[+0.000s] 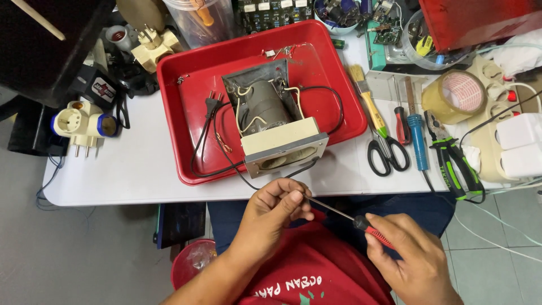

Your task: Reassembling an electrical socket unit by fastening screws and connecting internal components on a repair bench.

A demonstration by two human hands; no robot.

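Observation:
My right hand [415, 257] grips the red and black handle of a thin screwdriver [339, 213] near my lap. Its metal shaft runs up-left to my left hand [276, 210], whose fingertips pinch the tip; whether a small part sits there I cannot tell. Just beyond my left hand, a red plastic tray [186, 79] holds an opened cream-cased electrical unit [282, 144] with a grey transformer inside, white wires, and a black power cord with plug [212, 104].
On the white table [135, 169]: scissors [387, 152], a paintbrush [367, 101], a red screwdriver [402, 124], a blue soldering iron [418, 141], green pliers [451, 158], a tape roll [457, 96], a power strip [508, 135], plug adapters [82, 124]. A red bin [192, 260] is below.

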